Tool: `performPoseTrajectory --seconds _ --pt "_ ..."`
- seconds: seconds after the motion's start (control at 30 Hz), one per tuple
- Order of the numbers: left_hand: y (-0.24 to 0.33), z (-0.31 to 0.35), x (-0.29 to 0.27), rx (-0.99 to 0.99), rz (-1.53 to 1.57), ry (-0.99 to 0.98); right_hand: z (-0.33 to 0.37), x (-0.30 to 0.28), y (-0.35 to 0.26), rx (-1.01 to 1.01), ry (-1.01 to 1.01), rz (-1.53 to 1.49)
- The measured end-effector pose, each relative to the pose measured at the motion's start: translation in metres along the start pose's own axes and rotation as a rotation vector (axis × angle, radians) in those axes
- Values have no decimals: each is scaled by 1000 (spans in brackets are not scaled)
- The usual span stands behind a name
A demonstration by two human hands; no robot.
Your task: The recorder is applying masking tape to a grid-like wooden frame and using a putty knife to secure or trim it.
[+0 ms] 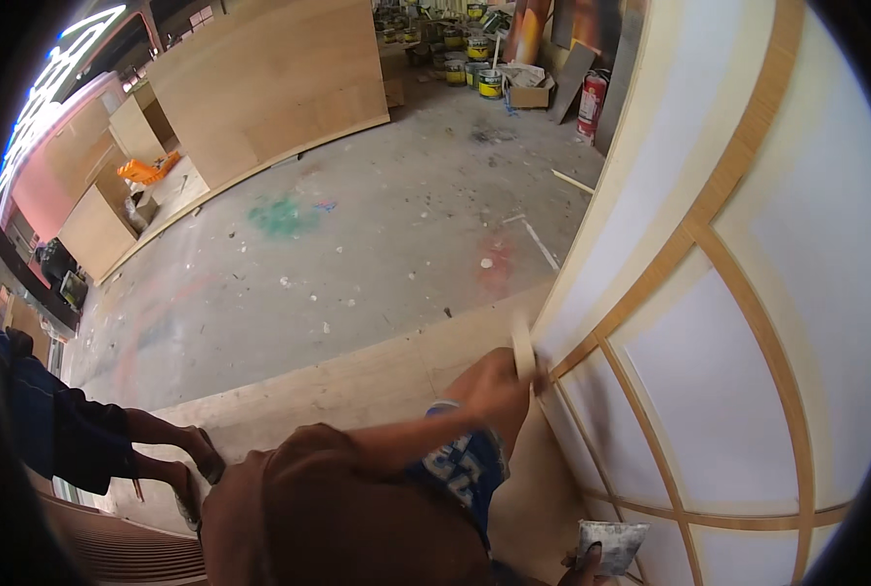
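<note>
My left hand [499,391] is reached out to the right across my brown shirt. Its fingers are closed round a pale, narrow, slightly curved thing [522,350], held upright and blurred, so its kind is unclear. This hand is close to the edge of a large panel [679,391] with whitish fields and wood-coloured strips between them. At the lower edge, my right hand [582,566] grips a grey-white smeared scraper [611,547], wider at its top, with the thumb on its face. The scraper is beside the panel's lower part; its lower end is cut off.
Another person's legs [157,449] stand at the left. A large plywood board [269,88] and an orange tray [149,169] are further off. Paint cans [491,85], a cardboard box [530,96] and a red fire extinguisher [592,103] stand at the back on stained grey floor [377,225].
</note>
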State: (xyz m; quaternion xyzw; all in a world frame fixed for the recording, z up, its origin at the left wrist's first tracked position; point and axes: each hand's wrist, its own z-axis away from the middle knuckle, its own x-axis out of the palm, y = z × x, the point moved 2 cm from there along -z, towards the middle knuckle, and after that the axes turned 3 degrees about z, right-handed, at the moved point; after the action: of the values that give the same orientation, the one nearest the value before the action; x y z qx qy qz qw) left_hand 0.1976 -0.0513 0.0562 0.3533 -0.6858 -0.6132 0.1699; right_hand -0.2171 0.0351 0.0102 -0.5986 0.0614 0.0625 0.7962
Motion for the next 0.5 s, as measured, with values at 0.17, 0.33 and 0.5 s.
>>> performPoseTrajectory --seconds 0.17,0.33,0.5 --pt "38 124 20 -458 366 -836 15 47 -82 48 -65 -74" --pt "69 121 51 -574 117 -1080 -6 42 -37 61 -141 -206" --pt "-17 132 55 -581 -152 -1066 -10 59 -48 -42 -325 -248"
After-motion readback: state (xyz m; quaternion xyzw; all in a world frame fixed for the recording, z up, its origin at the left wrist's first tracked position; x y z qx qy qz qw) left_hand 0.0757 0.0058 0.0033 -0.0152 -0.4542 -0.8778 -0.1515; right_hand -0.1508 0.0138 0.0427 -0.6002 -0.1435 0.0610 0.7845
